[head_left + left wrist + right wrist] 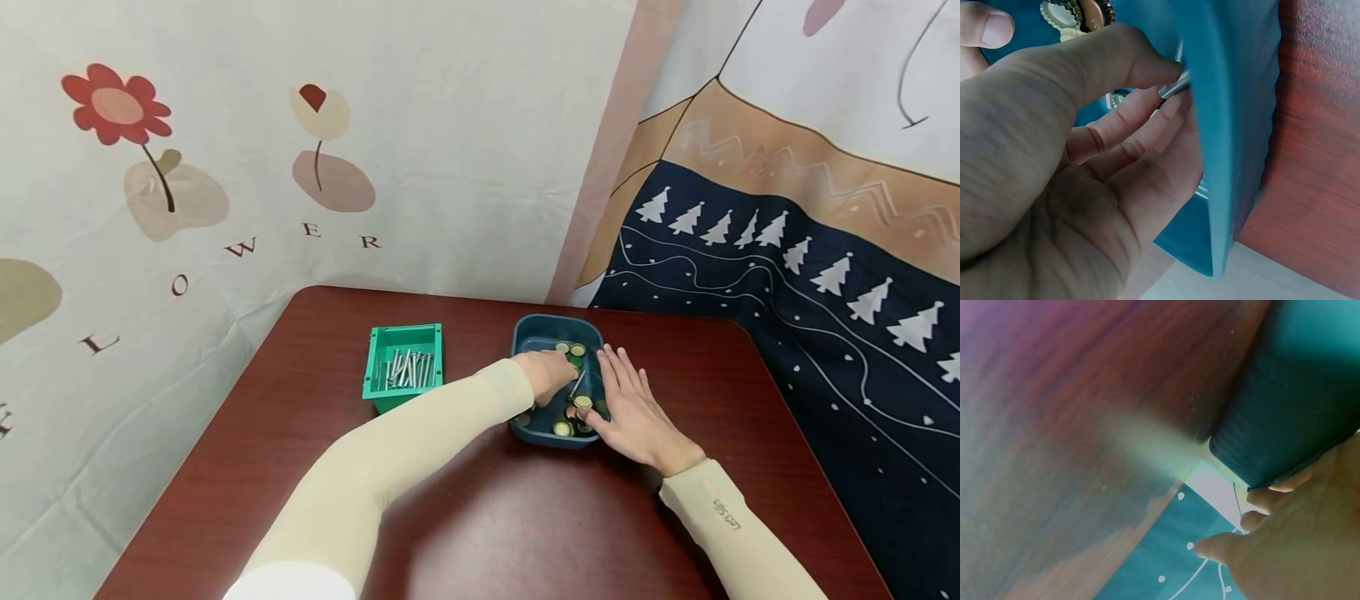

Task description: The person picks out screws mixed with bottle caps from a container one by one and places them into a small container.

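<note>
A dark blue plastic bin [551,322] on the table holds several round gold-and-green coin-like discs [582,402] and a slim metal screw [577,383]. My left hand [545,373] reaches down into it. In the left wrist view, thumb and fingers pinch a shiny metal screw [1175,86] close to the bin's wall; part of the screw is hidden by the fingers. My right hand [636,417] lies with straight fingers along the bin's right rim, its thumb over the edge near the discs. In the right wrist view, those fingers are against the bin's outer side.
A green box [402,337] with several long metal screws [408,369] stands left of the bin, behind my left forearm. Both sit on a dark red wooden table [465,533]. Printed cloths [465,125] hang behind the table and along its right side.
</note>
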A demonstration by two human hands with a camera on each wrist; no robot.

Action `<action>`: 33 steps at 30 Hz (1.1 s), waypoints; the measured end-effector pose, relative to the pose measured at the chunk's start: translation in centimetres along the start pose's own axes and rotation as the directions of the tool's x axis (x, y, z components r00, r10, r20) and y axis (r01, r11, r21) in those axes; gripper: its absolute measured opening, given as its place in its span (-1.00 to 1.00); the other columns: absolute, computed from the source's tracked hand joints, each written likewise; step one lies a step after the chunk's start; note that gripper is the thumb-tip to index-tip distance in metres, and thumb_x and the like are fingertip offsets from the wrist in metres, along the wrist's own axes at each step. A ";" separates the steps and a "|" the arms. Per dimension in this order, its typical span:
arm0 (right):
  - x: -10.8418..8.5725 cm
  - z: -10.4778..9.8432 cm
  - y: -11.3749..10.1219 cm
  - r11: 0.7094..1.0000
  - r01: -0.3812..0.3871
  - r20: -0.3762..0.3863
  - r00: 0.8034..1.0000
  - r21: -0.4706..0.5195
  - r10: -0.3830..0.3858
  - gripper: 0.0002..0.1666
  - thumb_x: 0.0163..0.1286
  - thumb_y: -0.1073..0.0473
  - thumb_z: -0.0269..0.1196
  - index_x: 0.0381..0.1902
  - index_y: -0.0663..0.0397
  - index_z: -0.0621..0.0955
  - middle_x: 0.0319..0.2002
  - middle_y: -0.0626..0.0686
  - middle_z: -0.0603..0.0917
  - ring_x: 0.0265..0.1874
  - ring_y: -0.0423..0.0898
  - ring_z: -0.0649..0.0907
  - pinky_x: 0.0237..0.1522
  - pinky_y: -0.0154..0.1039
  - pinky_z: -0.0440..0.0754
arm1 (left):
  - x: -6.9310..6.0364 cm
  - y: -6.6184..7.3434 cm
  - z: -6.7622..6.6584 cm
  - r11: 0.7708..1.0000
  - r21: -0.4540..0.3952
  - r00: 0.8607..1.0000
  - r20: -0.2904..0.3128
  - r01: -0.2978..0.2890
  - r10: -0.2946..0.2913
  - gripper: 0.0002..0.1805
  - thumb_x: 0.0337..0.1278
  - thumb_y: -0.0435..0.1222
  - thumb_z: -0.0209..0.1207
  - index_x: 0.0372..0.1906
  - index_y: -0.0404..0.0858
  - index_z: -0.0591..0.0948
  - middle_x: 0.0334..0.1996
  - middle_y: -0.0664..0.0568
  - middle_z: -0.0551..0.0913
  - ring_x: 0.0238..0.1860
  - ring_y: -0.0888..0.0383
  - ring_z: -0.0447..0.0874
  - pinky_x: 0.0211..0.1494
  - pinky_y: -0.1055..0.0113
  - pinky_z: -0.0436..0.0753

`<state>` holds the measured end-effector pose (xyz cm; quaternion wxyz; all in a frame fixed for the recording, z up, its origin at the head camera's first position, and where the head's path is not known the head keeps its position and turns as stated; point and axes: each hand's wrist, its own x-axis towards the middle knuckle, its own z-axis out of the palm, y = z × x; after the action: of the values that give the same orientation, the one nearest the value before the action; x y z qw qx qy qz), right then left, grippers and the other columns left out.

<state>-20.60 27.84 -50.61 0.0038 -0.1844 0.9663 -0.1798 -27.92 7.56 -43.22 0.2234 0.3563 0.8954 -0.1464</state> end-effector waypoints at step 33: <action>0.0 -0.4 -0.7 1.000 -0.008 -0.001 1.000 0.017 0.009 0.21 0.73 -0.20 0.32 0.92 0.32 0.00 0.93 0.36 -0.02 0.91 0.51 -0.05 0.76 0.75 -0.02 | -4.5 -3.4 2.4 0.766 -0.610 0.954 -0.300 -0.204 0.014 -0.75 0.67 -0.40 0.31 0.27 -0.30 0.78 -0.20 0.02 0.82 -0.35 0.23 0.73 -0.19 0.39 0.70</action>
<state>-20.37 27.43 -49.98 0.0058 -0.1802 0.9655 -0.1881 -26.71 1.56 -42.62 0.2107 0.3287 0.8917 0.2290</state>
